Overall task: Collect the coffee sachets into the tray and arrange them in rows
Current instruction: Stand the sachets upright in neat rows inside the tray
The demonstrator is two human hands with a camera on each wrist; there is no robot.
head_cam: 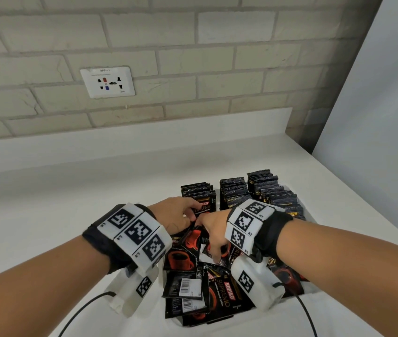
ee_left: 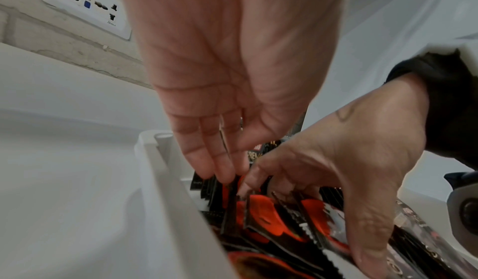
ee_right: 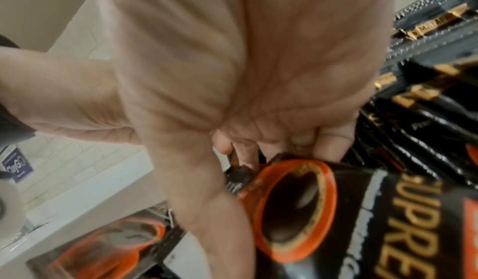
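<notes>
Head view shows the coffee sachets (head_cam: 199, 287) as flat black packets printed with a red cup and gold "SUPREMO" lettering, some turned over to a white barcode label; their top edges are serrated. All of them sit in the white tray (head_cam: 312, 218) on the white counter (head_cam: 47, 195); at the tray's far end they stand upright in 3 rows (head_cam: 235, 190), while at the near end they lie in a loose, overlapping heap. Both hands reach into the middle of the tray, between the rows and the heap; the left hand (head_cam: 176, 215) has its fingers nearly straight and close together, tips touching the top edges of upright sachets beside the tray's left wall (ee_left: 155, 181); the right hand (head_cam: 213, 237) has its fingers curled down, pinching a few sachets by their upper edges, thumb on the near side. A wall socket (head_cam: 107, 81) sits in the brick wall behind.
</notes>
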